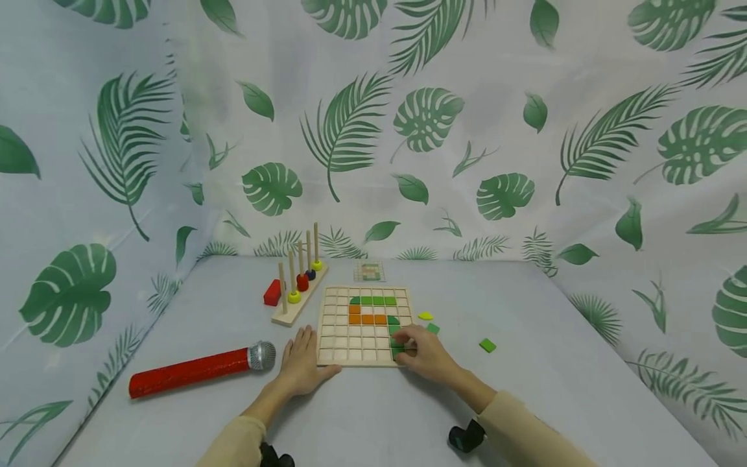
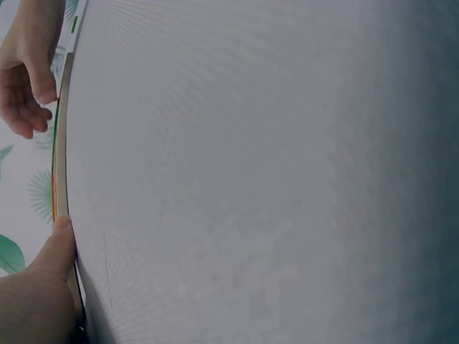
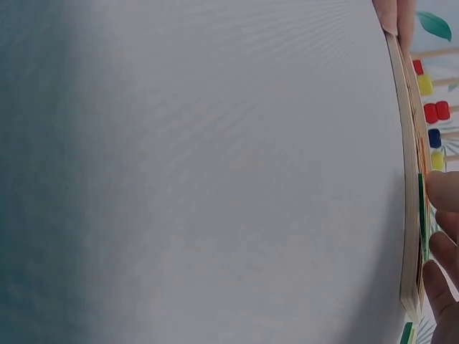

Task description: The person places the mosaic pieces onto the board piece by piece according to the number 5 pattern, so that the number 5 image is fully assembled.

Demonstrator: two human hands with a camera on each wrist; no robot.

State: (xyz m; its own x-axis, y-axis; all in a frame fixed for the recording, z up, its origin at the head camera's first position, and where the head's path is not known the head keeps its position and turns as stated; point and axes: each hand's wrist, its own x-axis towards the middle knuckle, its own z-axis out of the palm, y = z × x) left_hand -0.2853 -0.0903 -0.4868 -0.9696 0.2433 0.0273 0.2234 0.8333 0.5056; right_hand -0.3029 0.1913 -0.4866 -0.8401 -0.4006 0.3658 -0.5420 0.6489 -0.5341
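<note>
A wooden grid board (image 1: 340, 340) lies on the table in the head view, with orange tiles (image 1: 367, 319) and light green tiles (image 1: 378, 301) in its cells. Dark green tiles run down its right side, partly covered by my right hand (image 1: 428, 355). That hand's fingertips are at the green tile (image 3: 422, 208) by the near right corner; nothing shows pinched between finger and thumb. My left hand (image 1: 302, 364) rests flat on the table along the board's left edge, its thumb (image 2: 62, 233) against the near edge.
Left of the board stand a peg stacker (image 1: 290, 315) with coloured beads and a red block (image 1: 272, 292). A red microphone (image 1: 198, 371) lies at the left. Behind the board is a small pattern card (image 1: 369, 271). Loose tiles lie at the right, one green (image 1: 487, 345), one yellow (image 1: 425, 316).
</note>
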